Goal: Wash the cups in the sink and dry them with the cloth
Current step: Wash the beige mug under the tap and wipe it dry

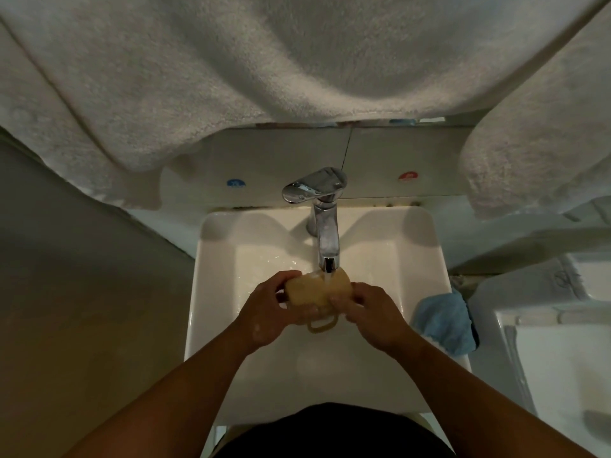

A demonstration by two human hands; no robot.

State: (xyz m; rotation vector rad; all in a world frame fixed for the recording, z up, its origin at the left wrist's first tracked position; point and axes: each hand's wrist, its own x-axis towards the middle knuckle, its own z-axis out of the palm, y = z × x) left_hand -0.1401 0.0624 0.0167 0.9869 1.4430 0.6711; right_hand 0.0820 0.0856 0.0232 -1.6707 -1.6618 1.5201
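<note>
Head view looks straight down on a white sink (211,292) where both hands hold a yellow cup (314,290) under the running tap (325,233). Left hand (267,312) grips the cup's left side, fingers curled round it; right hand (373,319) pinches its right side, near the handle, which points toward the person. A blue cloth (444,322) lies on the sink's right edge. Pale towels (231,77) hang at the far side.
</note>
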